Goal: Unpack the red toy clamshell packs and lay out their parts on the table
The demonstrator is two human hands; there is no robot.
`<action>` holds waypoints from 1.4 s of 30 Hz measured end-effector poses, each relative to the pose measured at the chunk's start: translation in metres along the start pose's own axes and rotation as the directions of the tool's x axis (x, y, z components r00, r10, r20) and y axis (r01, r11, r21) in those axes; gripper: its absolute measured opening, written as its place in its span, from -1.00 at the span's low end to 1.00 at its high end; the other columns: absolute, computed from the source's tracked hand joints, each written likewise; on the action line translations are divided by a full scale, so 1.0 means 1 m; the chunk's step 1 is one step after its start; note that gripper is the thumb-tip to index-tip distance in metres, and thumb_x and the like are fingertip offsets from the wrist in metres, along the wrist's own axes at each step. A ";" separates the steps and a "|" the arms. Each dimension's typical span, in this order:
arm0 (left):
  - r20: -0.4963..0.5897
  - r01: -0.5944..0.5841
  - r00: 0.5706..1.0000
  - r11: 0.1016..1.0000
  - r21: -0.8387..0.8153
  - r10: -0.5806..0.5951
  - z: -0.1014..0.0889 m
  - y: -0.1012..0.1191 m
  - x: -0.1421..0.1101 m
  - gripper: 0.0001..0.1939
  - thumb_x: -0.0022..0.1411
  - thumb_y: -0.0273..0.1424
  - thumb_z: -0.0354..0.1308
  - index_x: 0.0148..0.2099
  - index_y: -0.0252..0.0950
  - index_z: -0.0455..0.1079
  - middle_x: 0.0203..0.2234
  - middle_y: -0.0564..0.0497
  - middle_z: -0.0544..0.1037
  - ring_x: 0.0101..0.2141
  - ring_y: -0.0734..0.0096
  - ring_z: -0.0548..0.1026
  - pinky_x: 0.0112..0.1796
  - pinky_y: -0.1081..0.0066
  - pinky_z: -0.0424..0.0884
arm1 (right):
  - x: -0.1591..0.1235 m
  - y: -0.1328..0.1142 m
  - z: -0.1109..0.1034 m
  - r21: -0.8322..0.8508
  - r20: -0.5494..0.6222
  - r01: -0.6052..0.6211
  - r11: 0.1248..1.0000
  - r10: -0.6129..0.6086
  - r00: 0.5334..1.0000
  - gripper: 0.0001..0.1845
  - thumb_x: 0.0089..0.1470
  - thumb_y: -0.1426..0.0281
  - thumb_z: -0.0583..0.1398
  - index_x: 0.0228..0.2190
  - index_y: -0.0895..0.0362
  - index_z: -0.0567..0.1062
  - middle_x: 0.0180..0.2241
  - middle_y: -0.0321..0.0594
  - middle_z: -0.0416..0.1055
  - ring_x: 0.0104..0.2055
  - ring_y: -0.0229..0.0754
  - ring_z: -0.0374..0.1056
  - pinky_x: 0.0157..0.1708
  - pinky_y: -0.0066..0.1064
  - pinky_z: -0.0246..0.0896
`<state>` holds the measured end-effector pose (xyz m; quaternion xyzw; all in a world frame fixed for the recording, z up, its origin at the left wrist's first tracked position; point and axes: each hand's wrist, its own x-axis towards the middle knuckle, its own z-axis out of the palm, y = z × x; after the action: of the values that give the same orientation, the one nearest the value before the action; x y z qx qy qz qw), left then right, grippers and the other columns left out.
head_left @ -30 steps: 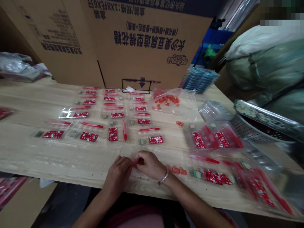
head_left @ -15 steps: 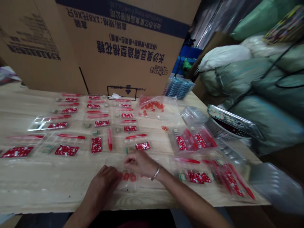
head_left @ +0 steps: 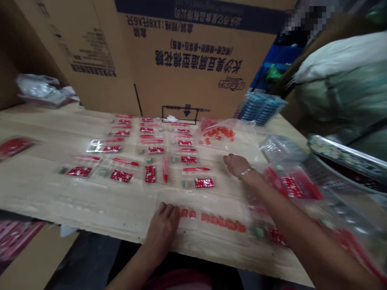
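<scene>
My left hand (head_left: 163, 227) rests with curled fingers over the left end of a clear plastic tray (head_left: 223, 201) near the table's front edge. What lies under its fingertips is hidden. Right beside those fingers, a row of orange-red cubes (head_left: 214, 220) runs along the tray's near side. Farther back, my right hand (head_left: 238, 165) is low over the table, its fingers pinched together and whatever is in them hidden. Beyond it lies a clear bag (head_left: 242, 129) holding loose orange-red pieces (head_left: 222, 133).
Several clear trays with red pens (head_left: 196, 169) and red patterned packets (head_left: 204, 183) cover the middle. A large carton (head_left: 181, 88) stands behind. At right are stacked clear trays (head_left: 281, 149), filled packs and a basket (head_left: 329, 169); a blue-filled pack (head_left: 261, 108) sits at the back.
My right hand has moved from over the near tray to back right, uncovering more orange-red cubes. My left hand stays at the tray's left end. The view has swung left.
</scene>
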<state>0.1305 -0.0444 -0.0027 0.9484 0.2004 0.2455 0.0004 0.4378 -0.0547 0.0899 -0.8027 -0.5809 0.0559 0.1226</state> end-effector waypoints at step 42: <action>0.737 0.299 0.648 -0.825 -0.479 -0.194 -0.074 0.009 -0.061 -0.57 -0.28 -0.35 0.37 -0.61 -0.27 0.08 -0.69 0.16 0.22 -0.61 0.57 0.19 -0.51 0.51 0.20 | -0.154 -0.191 0.080 0.880 0.430 -0.465 -0.102 -0.247 0.868 -0.83 -0.39 0.48 0.23 -0.69 0.13 0.29 -0.57 -0.37 0.31 -0.51 -0.34 0.18 -0.51 -0.51 0.08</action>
<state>0.0506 -0.0829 0.0352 0.2020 0.2450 0.2151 0.9235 0.1946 -0.1341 0.0544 -0.4486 -0.2815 0.6675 0.5234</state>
